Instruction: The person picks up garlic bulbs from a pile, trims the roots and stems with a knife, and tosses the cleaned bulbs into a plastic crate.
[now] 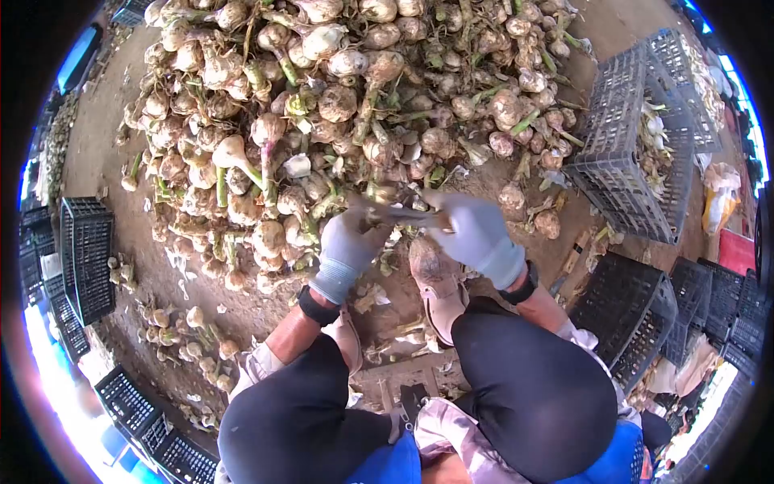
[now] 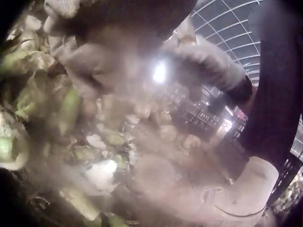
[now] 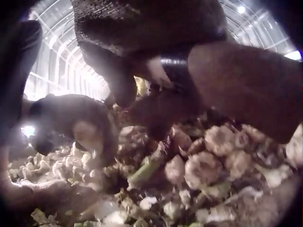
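My gloved right hand (image 1: pixel 474 230) grips a knife (image 1: pixel 415 217), a narrow greyish blade with a tan part by the fingers, blurred in the head view. In the right wrist view a shiny dark band of the knife (image 3: pixel 174 64) shows beside the glove. The gloved left hand (image 1: pixel 352 240) is close by on the left, fingers curled round a garlic bulb mostly hidden by blur and glove. Both hands meet over the near edge of a big heap of garlic (image 1: pixel 339 105) with cut stems. In the left wrist view the left glove (image 2: pixel 90 52) fills the top.
Black plastic crates (image 1: pixel 87 258) stand at the left, and a grey crate (image 1: pixel 633 153) with garlic in it stands at the right. A tool with a wooden handle (image 1: pixel 574 256) lies on the ground. The person's shoe (image 1: pixel 439 282) is just below the hands. Loose garlic (image 1: pixel 193 339) lies at lower left.
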The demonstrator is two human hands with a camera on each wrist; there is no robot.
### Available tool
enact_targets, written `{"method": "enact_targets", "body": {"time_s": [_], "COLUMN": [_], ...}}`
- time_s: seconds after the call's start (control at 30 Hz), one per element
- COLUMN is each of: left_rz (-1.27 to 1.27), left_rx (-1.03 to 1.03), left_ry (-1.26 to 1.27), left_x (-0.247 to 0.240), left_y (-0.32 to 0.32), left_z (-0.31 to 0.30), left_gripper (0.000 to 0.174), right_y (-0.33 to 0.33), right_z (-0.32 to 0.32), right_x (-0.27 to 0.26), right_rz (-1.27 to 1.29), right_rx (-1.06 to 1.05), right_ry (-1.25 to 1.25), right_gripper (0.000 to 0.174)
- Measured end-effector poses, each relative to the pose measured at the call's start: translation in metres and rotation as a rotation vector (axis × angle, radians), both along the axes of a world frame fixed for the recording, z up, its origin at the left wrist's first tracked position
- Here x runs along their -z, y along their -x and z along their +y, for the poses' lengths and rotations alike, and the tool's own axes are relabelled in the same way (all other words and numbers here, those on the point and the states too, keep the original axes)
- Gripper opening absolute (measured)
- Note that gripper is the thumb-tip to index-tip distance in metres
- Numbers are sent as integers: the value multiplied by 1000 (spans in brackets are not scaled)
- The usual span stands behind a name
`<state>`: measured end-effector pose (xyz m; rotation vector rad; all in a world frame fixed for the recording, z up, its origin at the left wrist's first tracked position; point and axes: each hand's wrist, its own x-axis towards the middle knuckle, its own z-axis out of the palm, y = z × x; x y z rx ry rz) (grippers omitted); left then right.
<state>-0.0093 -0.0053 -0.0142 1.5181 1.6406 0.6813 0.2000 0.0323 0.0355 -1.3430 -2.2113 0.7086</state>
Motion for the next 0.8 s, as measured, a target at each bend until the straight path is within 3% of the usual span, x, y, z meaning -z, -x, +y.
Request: {"method": "enact_targets", "body": {"time_s": [0.03, 0.1, 0.17, 0.23, 0.27, 0.3, 0.33, 0.37, 0.43, 0.47, 0.5, 0.53, 0.6, 0.67, 0.7, 0.77, 0.8], "left_rz": [225, 275, 157, -229, 145, -129, -61, -45, 217, 97, -24, -114, -216, -11, -14, 221, 188], "left_rx": [126, 119, -9, -204, -269, -378, -465, -492, -460, -368, -265, -225, -184, 63, 65, 211, 198], "left_ry": [-285, -193, -129, -398, -386, -291, -276, -176, 107, -44, -188, -41, 108, -91, -89, -240, -317], "left_x": [-3, -18, -47, -9, -23, -33, -64, -60, -40, -3, 25, 1, -37, -46, -45, -41, -41], "left_y": [-3, -6, 4, 45, 67, 91, 87, 99, 90, 89, 85, 64, 33, 19, 15, 12, 10], "left_z": [1, -5, -1, -19, -26, -35, -37, -41, -41, -44, -44, -35, -20, -12, -9, -7, -4], "left_gripper": [16, 14, 10, 10, 14, 12, 11, 9, 18, 22, 25, 24, 24, 24, 24, 24, 24], "right_y": [8, 11, -5, -25, -32, -38, -40, -39, -16, 2, 19, 31, 44, 51, 50, 50, 50], "right_z": [2, 0, 3, -11, -13, -18, -19, -20, -21, -18, -16, -16, -15, -10, -7, -2, -1], "right_x": [-16, -10, 22, 28, 38, 44, 43, 38, 25, 23, 20, 17, 9, 6, 5, 5, 6], "right_rz": [-78, -183, -54, -81, -186, -284, -271, -266, -4, 31, 190, 339, 255, 145, 142, 21, 5], "right_rx": [-60, -46, -23, 25, 131, 223, 279, 278, 258, 232, 128, 31, -17, -22, -20, -21, -9], "right_ry": [-73, 2, 75, 23, 59, 105, 151, 151, 122, 122, -30, -177, -124, -103, -102, -96, -37], "right_gripper": [19, 23, 25, 24, 24, 25, 24, 24, 29, 29, 26, 24, 25, 25, 25, 23, 20]}}
